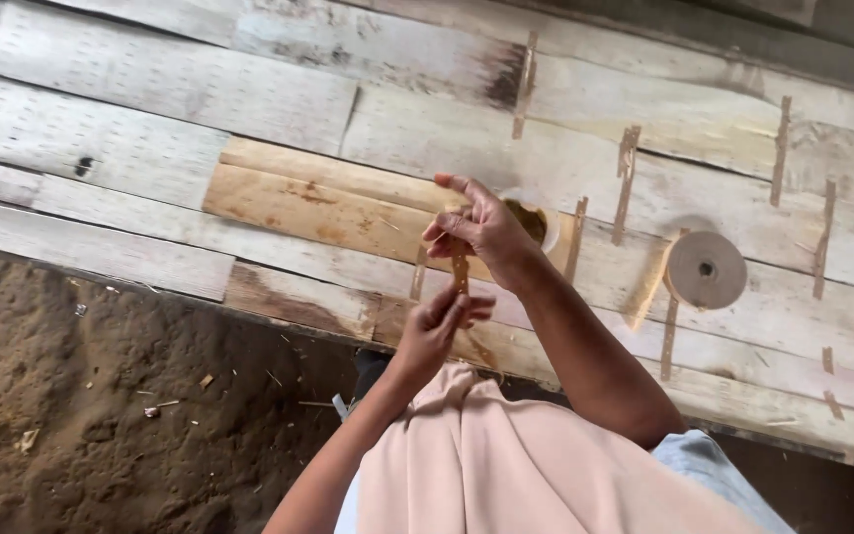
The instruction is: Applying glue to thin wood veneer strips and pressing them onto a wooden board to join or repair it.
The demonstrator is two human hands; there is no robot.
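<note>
My right hand point(478, 229) and my left hand point(439, 324) hold a short strip of brown paper tape point(461, 272) stretched between them, the right pinching its upper end and the left its lower end. They hover over thin wood veneer sheets point(308, 203) laid flat on the ground. A small white bowl point(538, 220) with brown liquid sits just behind my right hand, partly hidden by it. A roll of brown tape point(706, 269) lies flat on the veneer to the right.
Several brown tape strips point(626, 183) are stuck across the veneer seams. Sandy dirt ground point(101, 405) with wood scraps lies at the lower left. My pink skirt point(506, 465) fills the bottom centre.
</note>
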